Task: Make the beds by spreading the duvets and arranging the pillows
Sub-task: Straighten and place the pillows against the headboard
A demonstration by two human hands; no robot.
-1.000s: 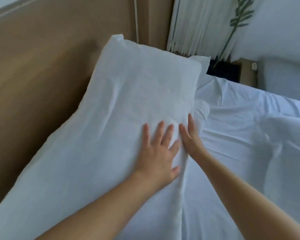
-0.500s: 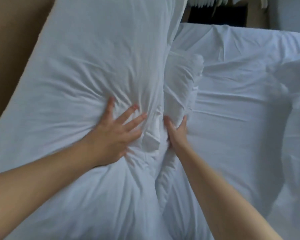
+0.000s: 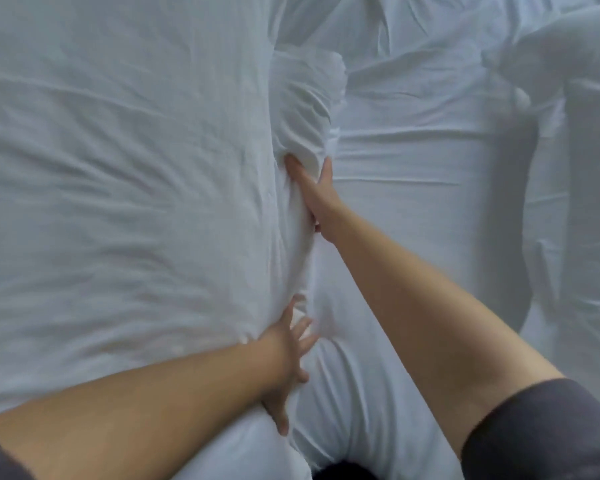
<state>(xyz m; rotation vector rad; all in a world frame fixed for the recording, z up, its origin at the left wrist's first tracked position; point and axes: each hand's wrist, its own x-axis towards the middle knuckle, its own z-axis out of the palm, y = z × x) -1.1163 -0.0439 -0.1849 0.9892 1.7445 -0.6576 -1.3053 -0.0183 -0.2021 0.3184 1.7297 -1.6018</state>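
Sleeves (image 3: pixel 541 427) of dark cloth sit at the bottom corners of the view, and a bare forearm reaches forward from each. The left hand (image 3: pixel 284 362) comes in from the lower left. Its fingers are spread and fairly straight, and it presses flat at the near right edge of the big white pillow (image 3: pixel 118 202), where pillow and white sheet (image 3: pixel 413 220) meet.

The pillow fills the whole left half of the view. It lies on the bed with creases fanning across its cover.

Further up the same edge, well apart from the left hand, the right hand (image 3: pixel 317 199) lies side-on against the pillow. Its thumb and forefinger are parted around a bunched fold (image 3: pixel 305 109) of white fabric and pinch it between them. I cannot tell whether that fold is the pillow's own end or a second pillow beneath.

Beyond and to the right, the sheet stretches across the mattress with a few long wrinkles. The duvet (image 3: pixel 579 116) is heaped in a rumpled mass along the far right side.
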